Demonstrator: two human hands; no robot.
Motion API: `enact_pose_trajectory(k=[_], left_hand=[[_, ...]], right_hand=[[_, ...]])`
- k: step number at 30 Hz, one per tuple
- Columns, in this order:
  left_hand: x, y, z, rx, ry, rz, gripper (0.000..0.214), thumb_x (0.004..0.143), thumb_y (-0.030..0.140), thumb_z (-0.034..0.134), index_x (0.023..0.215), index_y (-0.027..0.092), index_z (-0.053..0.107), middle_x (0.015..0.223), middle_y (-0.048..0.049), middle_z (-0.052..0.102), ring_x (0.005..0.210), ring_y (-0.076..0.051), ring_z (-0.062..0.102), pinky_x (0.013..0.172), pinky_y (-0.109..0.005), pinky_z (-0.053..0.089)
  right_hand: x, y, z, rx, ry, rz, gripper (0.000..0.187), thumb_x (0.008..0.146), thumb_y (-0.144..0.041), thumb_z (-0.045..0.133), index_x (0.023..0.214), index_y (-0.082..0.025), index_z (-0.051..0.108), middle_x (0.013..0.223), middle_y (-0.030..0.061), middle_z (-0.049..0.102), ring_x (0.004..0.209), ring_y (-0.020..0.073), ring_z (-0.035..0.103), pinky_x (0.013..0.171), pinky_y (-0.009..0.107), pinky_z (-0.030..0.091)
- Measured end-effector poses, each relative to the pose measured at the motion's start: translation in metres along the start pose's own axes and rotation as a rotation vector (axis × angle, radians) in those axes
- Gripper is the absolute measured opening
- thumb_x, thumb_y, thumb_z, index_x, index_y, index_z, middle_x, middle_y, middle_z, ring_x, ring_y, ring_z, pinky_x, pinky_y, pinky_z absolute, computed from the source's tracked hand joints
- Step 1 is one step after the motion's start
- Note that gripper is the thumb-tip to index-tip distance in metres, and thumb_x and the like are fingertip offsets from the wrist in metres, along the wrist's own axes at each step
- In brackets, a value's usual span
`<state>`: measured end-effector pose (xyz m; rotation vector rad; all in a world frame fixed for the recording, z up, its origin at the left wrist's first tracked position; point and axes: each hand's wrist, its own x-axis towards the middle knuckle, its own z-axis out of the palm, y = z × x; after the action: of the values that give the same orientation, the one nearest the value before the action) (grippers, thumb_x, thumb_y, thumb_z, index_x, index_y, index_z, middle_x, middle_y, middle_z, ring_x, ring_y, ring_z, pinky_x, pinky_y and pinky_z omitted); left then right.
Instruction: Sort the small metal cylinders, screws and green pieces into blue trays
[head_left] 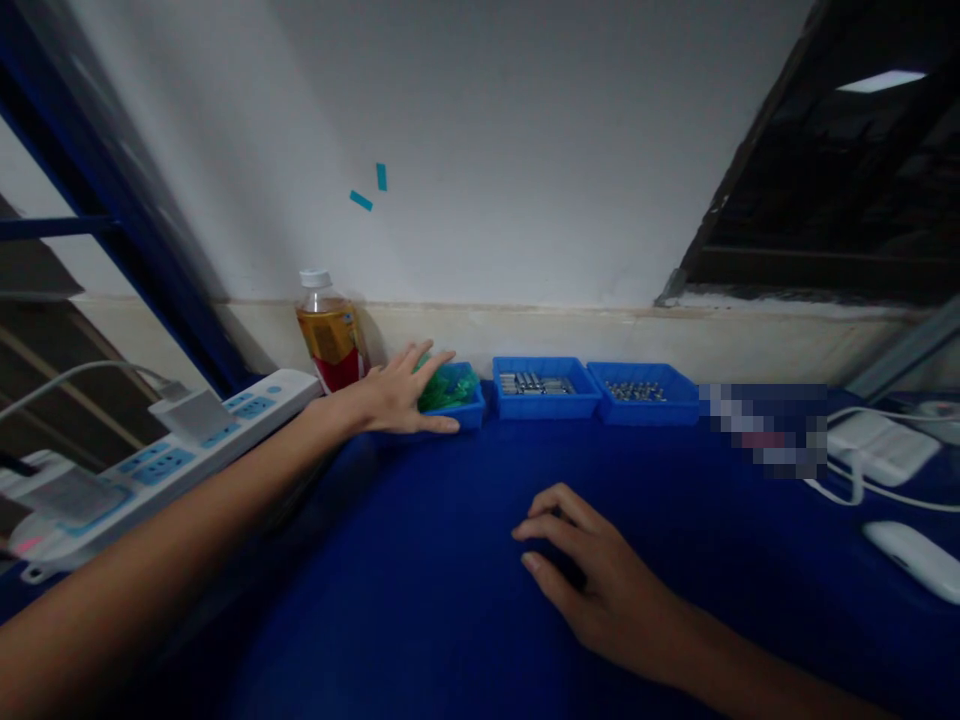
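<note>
Right hand rests curled, empty; left hand spread open over green-parts bin.

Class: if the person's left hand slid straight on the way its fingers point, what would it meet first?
The left hand is already over the blue tray of green parts; those parts come first.

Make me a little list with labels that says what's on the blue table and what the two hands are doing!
left hand: stretched out, fingers spread over the tray of green parts
right hand: resting on the blue table, fingers curled, holding nothing visible
middle tray: blue, small metal parts
right tray: blue, small metal parts
bottle: upright by the wall, amber drink, white cap
power strip: left side, one plug in
mouse: white, far right
</note>
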<state>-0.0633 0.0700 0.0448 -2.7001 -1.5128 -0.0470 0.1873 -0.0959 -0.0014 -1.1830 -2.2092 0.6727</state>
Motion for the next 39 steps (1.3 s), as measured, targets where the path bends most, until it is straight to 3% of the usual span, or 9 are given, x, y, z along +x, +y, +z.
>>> enact_pose_trajectory(k=[5,10,14,19,23,26,30,33,39], left_hand=[[0.006,0.001,0.006,-0.076,0.127,-0.017,0.077,0.080,0.072,0.031,0.138,0.023,0.033,0.132,-0.0148,0.042,0.120,-0.034,0.042,0.093,-0.049,0.040],[0.013,-0.010,-0.002,-0.020,0.142,0.011,0.067,0.083,0.065,0.036,0.126,0.016,0.049,0.119,-0.0148,0.053,0.112,-0.032,0.046,0.096,-0.044,0.037],[0.018,-0.010,-0.013,0.011,0.067,0.101,0.061,0.081,0.063,0.041,0.116,0.016,0.057,0.107,-0.0136,0.059,0.101,-0.028,0.054,0.090,-0.037,0.040],[0.017,0.016,-0.026,0.071,-0.042,0.050,0.074,0.077,0.075,0.030,0.110,0.017,0.062,0.104,-0.0147,0.062,0.096,-0.030,0.058,0.084,-0.038,0.043],[0.027,0.045,-0.038,0.099,-0.094,-0.173,0.085,0.078,0.077,0.017,0.105,0.013,0.067,0.103,-0.0211,0.065,0.095,-0.036,0.060,0.079,-0.045,0.045],[0.039,0.057,-0.044,0.127,-0.145,-0.240,0.079,0.076,0.076,0.030,0.106,0.013,0.069,0.109,-0.0233,0.064,0.098,-0.039,0.059,0.078,-0.046,0.046],[0.047,0.055,-0.047,0.160,-0.221,-0.225,0.051,0.077,0.053,0.049,0.111,0.019,0.067,0.111,-0.0183,0.065,0.094,-0.035,0.062,0.073,-0.041,0.049],[0.043,0.054,-0.049,0.172,-0.269,-0.197,0.045,0.072,0.041,0.057,0.109,0.019,0.068,0.107,-0.0177,0.067,0.089,-0.033,0.063,0.070,-0.038,0.049],[0.051,0.054,-0.050,0.129,-0.376,-0.127,0.038,0.062,0.044,0.068,0.088,0.018,0.075,0.090,-0.0133,0.072,0.075,-0.028,0.064,0.068,-0.034,0.050]], right_hand=[[0.000,0.000,0.001,-0.004,0.021,-0.020,0.021,0.085,-0.015,0.049,0.102,-0.019,0.061,0.098,0.0057,0.052,0.092,0.0145,0.053,0.084,0.032,0.045],[0.001,0.002,0.002,0.001,0.024,-0.029,0.021,0.085,-0.016,0.050,0.102,-0.019,0.061,0.099,0.0057,0.052,0.093,0.0143,0.053,0.084,0.032,0.044],[0.001,0.001,0.000,-0.005,0.021,-0.018,0.021,0.085,-0.015,0.050,0.102,-0.019,0.061,0.099,0.0056,0.053,0.093,0.0144,0.053,0.084,0.032,0.044],[0.002,0.001,0.000,-0.013,0.023,-0.027,0.020,0.085,-0.016,0.050,0.101,-0.019,0.062,0.099,0.0055,0.054,0.094,0.0149,0.052,0.086,0.033,0.043],[0.001,0.001,0.000,-0.024,0.026,-0.050,0.019,0.085,-0.016,0.051,0.100,-0.020,0.062,0.098,0.0056,0.055,0.094,0.0158,0.052,0.086,0.034,0.043],[0.001,0.001,-0.001,-0.035,0.027,-0.054,0.020,0.085,-0.015,0.050,0.100,-0.020,0.061,0.098,0.0057,0.055,0.093,0.0161,0.052,0.086,0.035,0.044],[0.000,0.001,-0.001,-0.047,0.022,-0.069,0.020,0.084,-0.016,0.051,0.101,-0.020,0.061,0.096,0.0057,0.056,0.091,0.0164,0.052,0.084,0.035,0.044],[0.000,0.001,-0.001,-0.063,0.018,-0.082,0.018,0.084,-0.016,0.052,0.100,-0.020,0.061,0.096,0.0058,0.057,0.093,0.0169,0.052,0.085,0.035,0.044],[0.001,0.002,-0.001,-0.089,0.010,-0.083,0.017,0.085,-0.018,0.052,0.099,-0.019,0.062,0.097,0.0061,0.057,0.094,0.0172,0.052,0.086,0.036,0.042]])
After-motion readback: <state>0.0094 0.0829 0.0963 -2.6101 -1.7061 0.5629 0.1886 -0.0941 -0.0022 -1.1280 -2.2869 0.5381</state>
